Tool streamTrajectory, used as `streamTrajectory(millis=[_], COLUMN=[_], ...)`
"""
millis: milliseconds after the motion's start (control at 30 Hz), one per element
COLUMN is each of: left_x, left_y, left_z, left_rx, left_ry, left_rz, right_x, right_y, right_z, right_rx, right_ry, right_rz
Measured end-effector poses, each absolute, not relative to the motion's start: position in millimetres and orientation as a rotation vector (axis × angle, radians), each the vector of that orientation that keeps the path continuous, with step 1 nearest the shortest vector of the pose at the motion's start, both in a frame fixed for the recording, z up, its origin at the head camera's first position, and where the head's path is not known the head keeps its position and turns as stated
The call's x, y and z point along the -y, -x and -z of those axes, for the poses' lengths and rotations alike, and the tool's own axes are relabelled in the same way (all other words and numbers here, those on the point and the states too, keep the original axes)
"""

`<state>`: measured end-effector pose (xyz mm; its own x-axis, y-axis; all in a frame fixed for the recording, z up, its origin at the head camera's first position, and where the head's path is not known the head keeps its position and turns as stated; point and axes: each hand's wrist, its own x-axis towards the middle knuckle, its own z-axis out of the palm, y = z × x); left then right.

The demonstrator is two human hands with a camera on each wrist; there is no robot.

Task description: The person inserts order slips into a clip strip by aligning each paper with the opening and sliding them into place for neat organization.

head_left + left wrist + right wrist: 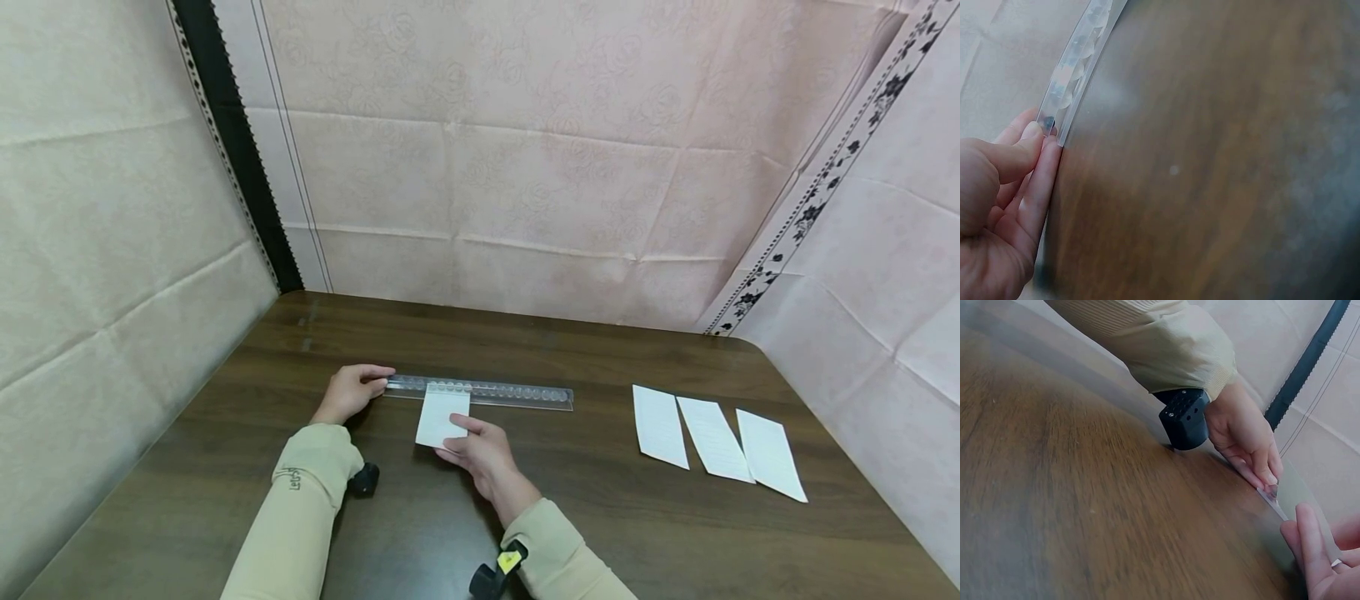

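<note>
- Left hand is pinching the left end of a clear plastic ruler. On my feed from the left wrist, the thumb sits on one face with fingers behind it.
- Right hand has a white paper slip pinched at its near right corner, thumb on top and fingers tucked under the edge.
- That slip is on the ruler's left half, far end overlapping it. I can see the ruler's pattern across that end, so I'd guess the paper is underneath, but I can't swear to it from here.
- Three loose slips lie off to the right on the wooden table, well apart from both hands. The right two look like they touch near their close corners.
- Handling-wise, I'd expect the paper to weigh basically nothing, bend easily and crease if squeezed. I'd keep a soft hold right at that corner, thumb laid flat.
- Ruler should be light too, stiff along its length with a bit of flex, and slick enough to skate on the tabletop. The end hold makes sense to me; I just wouldn't twist it, since thin plastic like that could crack.
</note>
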<state>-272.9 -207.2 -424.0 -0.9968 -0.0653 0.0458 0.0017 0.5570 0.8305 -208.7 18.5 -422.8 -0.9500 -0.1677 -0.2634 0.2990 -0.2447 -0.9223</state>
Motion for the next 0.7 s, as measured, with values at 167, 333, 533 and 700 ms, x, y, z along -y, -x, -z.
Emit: streamTrajectory(millis=[167,333,533,700], left_x=[207.2,207.6,207.7,207.6], left_y=[272.2,272.5,272.7,273.2], left_z=[423.1,423.0,423.2,423.0], left_rx=[2.709,2.712,2.716,2.72], left_ry=[-0.045,-0.053,-0.062,-0.045], left_rz=[1.446,1.453,1.449,1.431], right_x=[-22.2,-26.7,-31.2,-34.6], right_y=[208.7,209.9,210.8,210.9], right_z=[422.4,423.1,423.8,423.6], right_rx=[-1.712,-1.72,-1.726,-1.733], right_ry=[-0.167,-0.174,-0.184,-0.175], right_rz=[2.265,2.256,2.244,2.246])
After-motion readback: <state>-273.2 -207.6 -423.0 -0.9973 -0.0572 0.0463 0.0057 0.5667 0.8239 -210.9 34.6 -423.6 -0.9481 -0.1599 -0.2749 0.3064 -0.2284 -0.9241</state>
